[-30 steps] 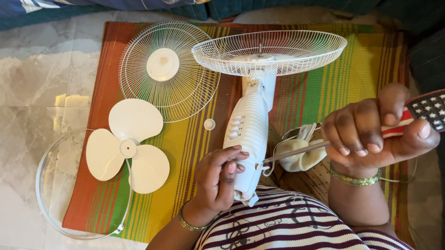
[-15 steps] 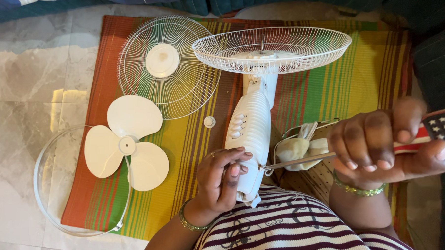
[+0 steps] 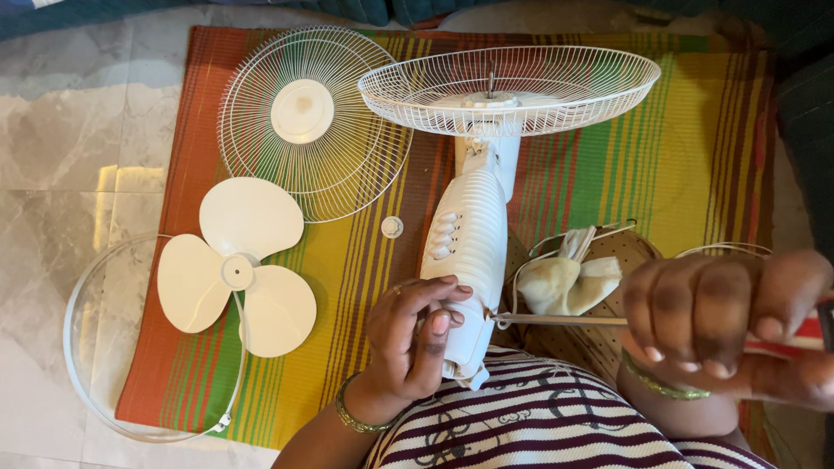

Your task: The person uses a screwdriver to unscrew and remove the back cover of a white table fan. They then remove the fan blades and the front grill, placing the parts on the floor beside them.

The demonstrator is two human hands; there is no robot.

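A white fan body (image 3: 471, 251) lies lengthwise on a striped mat (image 3: 691, 151), its rear wire guard (image 3: 509, 88) at the far end. My left hand (image 3: 411, 341) grips the near end of the body. My right hand (image 3: 730, 330) is closed around a screwdriver with a red and black handle (image 3: 831, 326); its thin shaft (image 3: 559, 319) points left and meets the fan body's near end.
The front wire guard (image 3: 307, 118) lies flat at the mat's far left. A white three-blade propeller (image 3: 238, 268) and a thin guard ring (image 3: 84, 352) rest at the left edge. A small white cap (image 3: 392, 227) sits on the mat. White cloth (image 3: 566, 280) lies in a brown basket.
My right hand with the screwdriver has moved to the right and nearer the camera. The left hand stays on the fan body.
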